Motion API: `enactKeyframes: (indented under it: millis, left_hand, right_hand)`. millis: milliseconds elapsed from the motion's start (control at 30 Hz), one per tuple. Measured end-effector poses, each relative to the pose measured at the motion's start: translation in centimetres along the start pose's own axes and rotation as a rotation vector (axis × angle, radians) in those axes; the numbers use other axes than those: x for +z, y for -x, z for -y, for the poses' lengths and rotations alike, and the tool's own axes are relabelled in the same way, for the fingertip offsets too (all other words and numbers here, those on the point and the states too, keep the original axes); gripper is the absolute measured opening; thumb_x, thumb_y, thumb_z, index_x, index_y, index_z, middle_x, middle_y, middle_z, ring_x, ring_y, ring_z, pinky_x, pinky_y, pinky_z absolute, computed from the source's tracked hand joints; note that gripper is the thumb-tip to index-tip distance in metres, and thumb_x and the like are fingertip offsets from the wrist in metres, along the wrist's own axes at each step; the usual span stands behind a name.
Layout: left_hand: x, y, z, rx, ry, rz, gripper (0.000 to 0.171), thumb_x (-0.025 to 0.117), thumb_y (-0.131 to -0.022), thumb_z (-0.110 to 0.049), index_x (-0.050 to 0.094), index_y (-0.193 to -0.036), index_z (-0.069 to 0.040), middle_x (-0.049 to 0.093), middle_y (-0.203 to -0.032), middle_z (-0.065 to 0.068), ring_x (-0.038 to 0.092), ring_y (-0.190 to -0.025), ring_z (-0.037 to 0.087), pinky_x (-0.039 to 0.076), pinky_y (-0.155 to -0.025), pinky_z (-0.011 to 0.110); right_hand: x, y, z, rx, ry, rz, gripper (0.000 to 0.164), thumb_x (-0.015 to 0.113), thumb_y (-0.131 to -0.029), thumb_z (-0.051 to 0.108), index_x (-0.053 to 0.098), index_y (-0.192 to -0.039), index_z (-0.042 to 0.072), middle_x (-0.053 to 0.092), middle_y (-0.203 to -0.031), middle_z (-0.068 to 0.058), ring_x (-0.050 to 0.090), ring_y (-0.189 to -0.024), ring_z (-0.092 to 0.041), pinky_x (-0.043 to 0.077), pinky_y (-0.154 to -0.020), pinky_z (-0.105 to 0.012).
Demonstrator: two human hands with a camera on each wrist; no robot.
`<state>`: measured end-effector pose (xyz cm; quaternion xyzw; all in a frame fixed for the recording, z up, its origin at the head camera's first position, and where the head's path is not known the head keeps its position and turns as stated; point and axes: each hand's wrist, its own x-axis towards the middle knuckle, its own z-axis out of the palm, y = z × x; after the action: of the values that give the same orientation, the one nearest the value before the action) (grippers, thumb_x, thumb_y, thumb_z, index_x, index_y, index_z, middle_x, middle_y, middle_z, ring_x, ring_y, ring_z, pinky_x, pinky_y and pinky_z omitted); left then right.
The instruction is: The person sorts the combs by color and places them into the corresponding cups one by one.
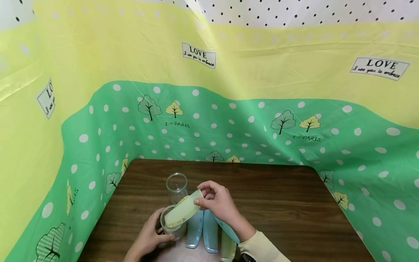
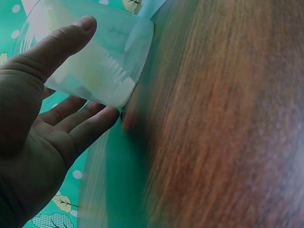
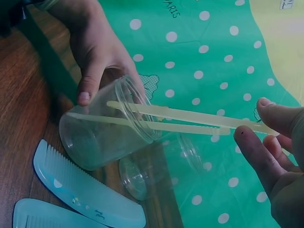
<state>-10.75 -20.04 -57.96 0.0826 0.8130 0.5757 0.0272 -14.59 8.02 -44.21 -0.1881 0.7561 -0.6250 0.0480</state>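
Note:
My left hand point(image 1: 148, 234) grips a clear plastic jar point(image 1: 179, 233) by its side, thumb on one side and fingers on the other. The jar tilts with its mouth toward my right hand point(image 1: 220, 202). Between thumb and fingers, my right hand pinches one end of a pale yellow comb point(image 1: 184, 210); its other end reaches into the jar's mouth. In the right wrist view a second yellow comb point(image 3: 190, 128) lies inside the jar and sticks out past the rim. Through the jar wall in the left wrist view, pale comb teeth point(image 2: 111, 71) show.
Another clear jar point(image 1: 177, 182) stands just behind the held one. Blue combs point(image 1: 195, 230) lie side by side in front of my right forearm, with a yellow-green comb point(image 1: 228, 247) beside them. A patterned curtain point(image 1: 229, 127) surrounds the brown wooden table point(image 1: 278, 203).

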Motion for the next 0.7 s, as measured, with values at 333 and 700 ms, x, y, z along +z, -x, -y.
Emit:
enactKeyframes:
  millis: [333,700]
  left_hand:
    - [-0.1,0.0,-0.1,-0.009,0.007,-0.002,0.093,0.098,-0.062,-0.011,0.051,-0.143,-0.009,0.057,-0.14,0.013,0.053,-0.128,0.029,0.057,-0.096,0.029]
    - [0.2,0.1,-0.1,-0.008,0.029,0.002,0.094,0.098,-0.063,-0.009,0.049,-0.144,-0.008,0.056,-0.142,0.015,0.052,-0.131,0.034,0.056,-0.097,0.032]
  right_hand:
    - [0.7,-0.3,0.0,0.007,0.004,-0.02,0.036,0.082,-0.085,0.004,0.069,-0.118,0.002,0.064,-0.095,-0.017,0.068,-0.074,-0.015,0.064,-0.063,-0.034]
    - [1.3,-0.8,-0.6,-0.008,0.025,-0.039,0.036,0.084,-0.084,0.007,0.071,-0.118,0.004,0.067,-0.094,-0.014,0.07,-0.079,-0.017,0.064,-0.062,-0.031]
